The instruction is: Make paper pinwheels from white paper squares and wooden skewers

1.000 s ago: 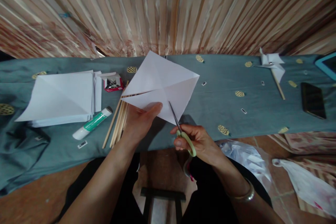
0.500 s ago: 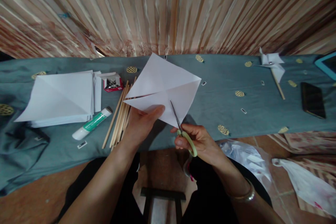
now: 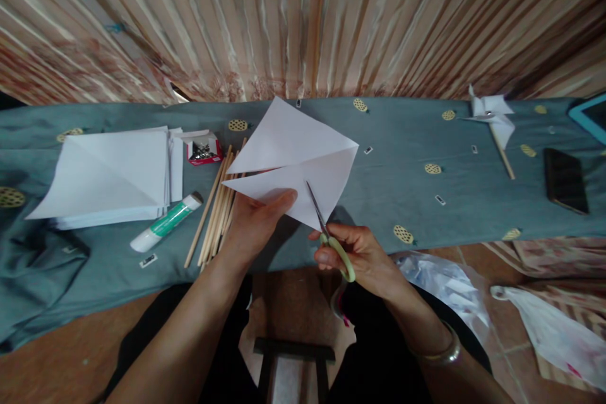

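paper square (image 3: 293, 151), creased white, sits tilted above the near edge of the grey-green cloth (image 3: 416, 202), held up by your left hand (image 3: 255, 221), thumb pinching its near corner against the fingers beneath. your right hand (image 3: 360, 255) has fingers curled through the green-handled scissors (image 3: 326, 233), blades biting into the sheet's near right edge. wooden sticks (image 3: 218, 202) lie just left

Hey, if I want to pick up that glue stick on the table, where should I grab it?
Grip the glue stick around its green-labelled middle, coming from above with fingers across its width. It lies flat and slanted on the cloth, cap end toward the wooden sticks, with bare cloth along both long sides.
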A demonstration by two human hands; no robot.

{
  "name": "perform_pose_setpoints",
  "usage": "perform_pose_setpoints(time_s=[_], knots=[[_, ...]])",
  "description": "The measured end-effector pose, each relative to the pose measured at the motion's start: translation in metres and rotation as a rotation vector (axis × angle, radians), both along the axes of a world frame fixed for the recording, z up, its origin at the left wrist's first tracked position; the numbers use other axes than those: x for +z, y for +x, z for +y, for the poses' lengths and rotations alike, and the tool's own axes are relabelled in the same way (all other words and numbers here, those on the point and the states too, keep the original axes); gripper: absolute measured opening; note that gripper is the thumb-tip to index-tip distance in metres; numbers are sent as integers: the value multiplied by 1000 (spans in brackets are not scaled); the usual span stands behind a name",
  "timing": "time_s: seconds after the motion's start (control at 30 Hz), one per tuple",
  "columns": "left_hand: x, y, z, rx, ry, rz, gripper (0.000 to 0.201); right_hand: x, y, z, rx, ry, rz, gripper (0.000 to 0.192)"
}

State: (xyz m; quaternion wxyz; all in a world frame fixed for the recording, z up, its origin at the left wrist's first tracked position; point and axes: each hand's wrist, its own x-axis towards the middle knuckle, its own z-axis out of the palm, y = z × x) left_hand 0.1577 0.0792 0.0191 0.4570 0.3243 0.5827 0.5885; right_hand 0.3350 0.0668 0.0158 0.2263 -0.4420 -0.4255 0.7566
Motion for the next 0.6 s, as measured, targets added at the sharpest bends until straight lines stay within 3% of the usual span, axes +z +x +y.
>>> perform_pose_setpoints(time_s=[0.23, 0.6], knots=[[0, -1, -1, -23, 35, -4, 29, 2, -3, 0, -46, -72, 22, 44], [-1, 0, 0, -11, 17, -26, 28, -1, -1, 0, -39, -43, 14, 41]])
